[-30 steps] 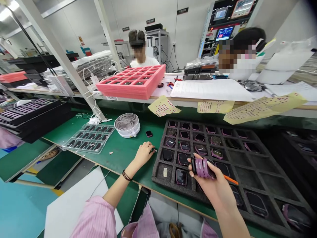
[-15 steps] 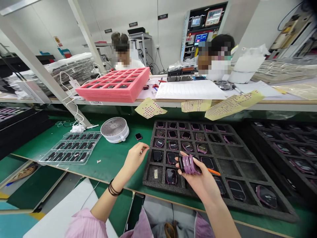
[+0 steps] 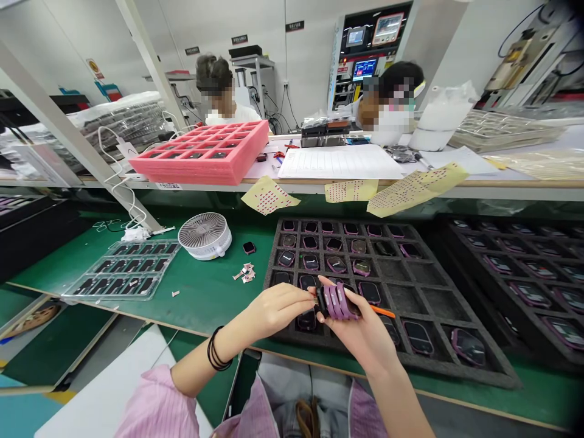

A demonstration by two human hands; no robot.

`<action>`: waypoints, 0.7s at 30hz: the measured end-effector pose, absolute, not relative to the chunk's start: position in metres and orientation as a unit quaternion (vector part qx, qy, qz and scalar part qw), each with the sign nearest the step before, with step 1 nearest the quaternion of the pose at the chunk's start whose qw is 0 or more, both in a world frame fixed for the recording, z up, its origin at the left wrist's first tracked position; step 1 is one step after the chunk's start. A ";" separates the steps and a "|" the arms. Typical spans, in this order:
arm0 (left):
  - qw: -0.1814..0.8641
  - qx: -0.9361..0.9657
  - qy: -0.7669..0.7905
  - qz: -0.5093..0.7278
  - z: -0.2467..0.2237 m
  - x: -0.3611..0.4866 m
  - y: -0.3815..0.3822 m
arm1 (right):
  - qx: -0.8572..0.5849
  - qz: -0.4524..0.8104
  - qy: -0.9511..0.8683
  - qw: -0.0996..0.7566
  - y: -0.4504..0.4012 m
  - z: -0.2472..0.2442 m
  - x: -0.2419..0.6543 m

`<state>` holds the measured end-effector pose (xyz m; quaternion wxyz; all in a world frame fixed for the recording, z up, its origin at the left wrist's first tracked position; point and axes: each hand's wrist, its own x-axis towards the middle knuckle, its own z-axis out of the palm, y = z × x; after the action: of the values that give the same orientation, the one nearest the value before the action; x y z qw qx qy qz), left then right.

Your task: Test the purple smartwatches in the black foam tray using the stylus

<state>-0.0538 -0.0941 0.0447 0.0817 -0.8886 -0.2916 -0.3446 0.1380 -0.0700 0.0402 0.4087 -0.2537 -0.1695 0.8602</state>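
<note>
My right hand (image 3: 365,331) is wrapped round a stack of purple smartwatch cases (image 3: 336,301), held on its side with a black face toward the left. An orange stick (image 3: 382,311) pokes out beyond that hand. Against the black face, the pinched fingertips of my left hand (image 3: 285,307) meet the stack; whatever they grip is too small and covered to name. Below both hands lies a dark foam tray (image 3: 406,271) holding smartwatches in many of its compartments. A small pile of pale, coppery pieces (image 3: 246,273) rests on the green table left of the tray.
A round white fan (image 3: 205,237) stands left of the tray, near a lone watch (image 3: 249,247). Farther left is a clear plastic tray (image 3: 123,271) of black parts. A pink foam tray (image 3: 201,173) sits on the shelf above. Two people are across the bench.
My left hand has moved right, from beside the tray to the watch stack, uncovering the pile of small pieces. My right hand still holds the stack. The view has shifted slightly.
</note>
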 end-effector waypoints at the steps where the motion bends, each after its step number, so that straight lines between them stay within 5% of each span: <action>1: 0.084 -0.890 -0.285 -0.346 0.045 -0.054 -0.095 | -0.252 0.862 -0.170 0.405 -0.070 0.041 0.138; 21: 0.085 -0.899 -0.263 -0.340 0.051 -0.053 -0.099 | -0.223 0.870 -0.186 0.398 -0.073 0.036 0.141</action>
<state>-0.0531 -0.0988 0.0506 0.0852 -0.8986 -0.2632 -0.3405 0.1413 -0.0733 0.0363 0.3976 -0.2233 -0.1856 0.8704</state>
